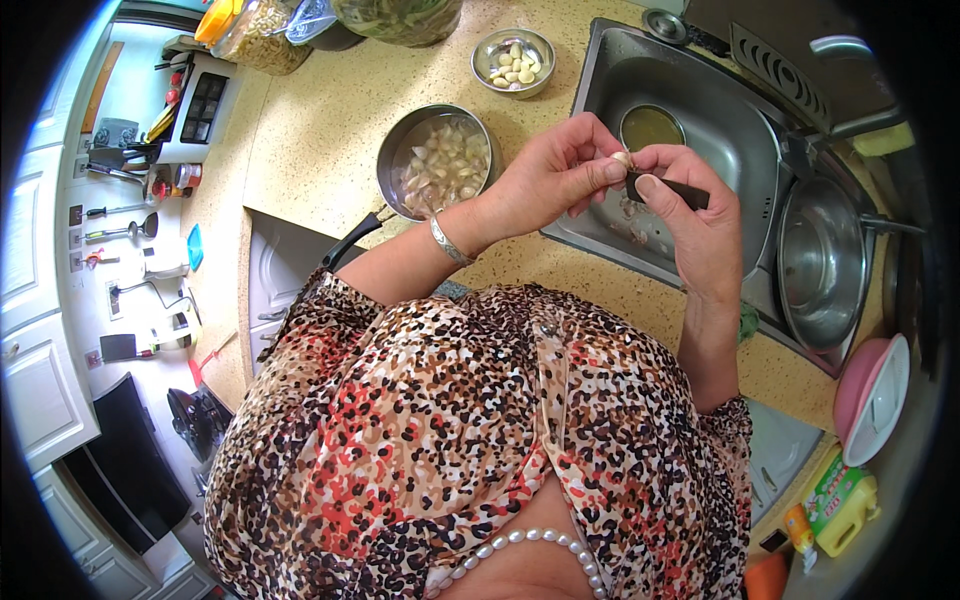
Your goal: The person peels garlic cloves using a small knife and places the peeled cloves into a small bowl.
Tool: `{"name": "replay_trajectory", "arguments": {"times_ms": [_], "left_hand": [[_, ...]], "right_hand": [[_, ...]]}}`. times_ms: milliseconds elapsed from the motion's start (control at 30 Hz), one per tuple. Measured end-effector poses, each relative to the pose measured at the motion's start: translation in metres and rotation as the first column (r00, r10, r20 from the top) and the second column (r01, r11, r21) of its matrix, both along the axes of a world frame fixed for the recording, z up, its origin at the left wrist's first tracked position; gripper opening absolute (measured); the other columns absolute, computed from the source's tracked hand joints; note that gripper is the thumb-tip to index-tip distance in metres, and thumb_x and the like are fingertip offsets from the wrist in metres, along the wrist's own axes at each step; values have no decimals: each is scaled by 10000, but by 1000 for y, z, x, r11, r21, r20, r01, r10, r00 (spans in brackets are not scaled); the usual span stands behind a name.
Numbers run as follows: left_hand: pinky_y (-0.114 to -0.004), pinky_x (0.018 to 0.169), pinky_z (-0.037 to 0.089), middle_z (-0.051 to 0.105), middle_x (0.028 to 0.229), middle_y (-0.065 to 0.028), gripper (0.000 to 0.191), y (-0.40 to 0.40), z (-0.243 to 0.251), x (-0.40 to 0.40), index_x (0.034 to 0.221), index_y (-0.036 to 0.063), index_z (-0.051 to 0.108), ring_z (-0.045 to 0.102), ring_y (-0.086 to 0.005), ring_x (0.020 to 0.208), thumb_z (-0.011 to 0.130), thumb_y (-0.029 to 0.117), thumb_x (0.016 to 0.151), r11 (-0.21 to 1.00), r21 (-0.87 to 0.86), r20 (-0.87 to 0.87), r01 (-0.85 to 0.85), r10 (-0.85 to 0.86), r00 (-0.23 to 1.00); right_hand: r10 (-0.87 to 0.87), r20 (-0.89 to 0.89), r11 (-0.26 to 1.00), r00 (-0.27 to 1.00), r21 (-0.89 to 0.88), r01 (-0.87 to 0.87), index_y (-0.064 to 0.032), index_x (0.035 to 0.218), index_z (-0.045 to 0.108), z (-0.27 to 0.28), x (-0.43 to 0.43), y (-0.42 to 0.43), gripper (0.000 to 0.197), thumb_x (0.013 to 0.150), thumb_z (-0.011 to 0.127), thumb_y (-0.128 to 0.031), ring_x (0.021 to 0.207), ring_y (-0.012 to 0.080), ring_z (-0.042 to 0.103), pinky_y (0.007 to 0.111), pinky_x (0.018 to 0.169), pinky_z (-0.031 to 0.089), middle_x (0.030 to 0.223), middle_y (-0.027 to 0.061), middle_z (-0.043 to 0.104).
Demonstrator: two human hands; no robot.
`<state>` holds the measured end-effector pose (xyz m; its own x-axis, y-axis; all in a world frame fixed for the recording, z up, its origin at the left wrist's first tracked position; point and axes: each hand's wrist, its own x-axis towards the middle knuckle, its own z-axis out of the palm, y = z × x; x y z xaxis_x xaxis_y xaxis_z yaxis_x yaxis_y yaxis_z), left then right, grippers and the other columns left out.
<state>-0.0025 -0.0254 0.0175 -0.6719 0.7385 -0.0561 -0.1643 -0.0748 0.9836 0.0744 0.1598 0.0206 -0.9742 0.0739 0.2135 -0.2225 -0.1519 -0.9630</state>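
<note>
My left hand (551, 176), with a silver bangle at the wrist, pinches a garlic clove (621, 159) between thumb and fingertips over the near left part of the sink. My right hand (694, 199) grips a flat dark handle (679, 193), apparently of a small knife. Its blade cannot be made out, and the right fingertips meet the clove. Left of my hands, a metal saucepan (381, 161) holds many unpeeled-looking cloves in water. Farther back, a small steel bowl (517, 93) contains several pale peeled cloves. Bits of skin lie in the steel sink (739, 169) below.
A round container of murky liquid (652, 129) stands inside the sink. The faucet (862, 127) and a large steel basin (821, 262) are at right. The saucepan's black handle (352, 238) projects past the counter edge near my left forearm. Jars (262, 37) line the back.
</note>
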Motion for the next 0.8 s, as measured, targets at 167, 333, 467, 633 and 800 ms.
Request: {"name": "replay_trajectory", "arguments": {"times_ms": [167, 333, 467, 633, 800], "left_hand": [[-176, 484, 398, 608, 835, -13, 197, -1, -2, 1, 1057, 49, 515, 528, -41, 658, 576, 221, 982, 999, -10, 9, 30, -30, 1000], [-179, 483, 396, 609, 836, -20, 192, 1, -3, 4, 1059, 45, 515, 522, -44, 653, 566, 216, 988, 1000, 8, 60, 15, -16, 998], [-183, 488, 397, 611, 846, -26, 189, 0, -2, 1, 1073, 39, 511, 517, -48, 652, 550, 207, 995, 999, 18, 45, 31, -32, 998], [-186, 495, 405, 614, 867, -35, 193, -2, -4, 2, 1097, 33, 504, 520, -52, 661, 528, 201, 1005, 999, 20, 23, 50, -50, 998], [-188, 519, 423, 623, 902, -49, 213, -2, -1, 1, 1135, 22, 502, 531, -52, 694, 519, 192, 1009, 998, 16, 35, 61, -62, 997]], "right_hand": [[-40, 2, 995, 999, 91, 40, 15, 887, 656, 3, 1, -4, 24, 872, 641, 4, 876, 103, 592, 230, 802, 458, 942, 56, 661], [-49, 117, 999, 992, -9, 51, 13, 929, 673, -7, 1, 1, 64, 885, 635, -16, 849, 73, 581, 207, 769, 445, 913, 28, 658], [16, 10, 997, 1000, -73, -15, 7, 945, 676, -8, -4, -1, 79, 897, 638, -42, 794, 41, 551, 184, 721, 427, 877, 3, 649], [-5, 104, 999, 995, -47, 10, -2, 928, 674, -9, -4, 2, 57, 891, 646, -36, 773, 44, 536, 193, 713, 421, 867, 10, 644], [-4, 149, 954, 989, -296, 49, 0, 912, 668, -21, -9, 0, 45, 888, 645, -30, 746, 58, 543, 209, 704, 434, 856, 27, 657]]}}
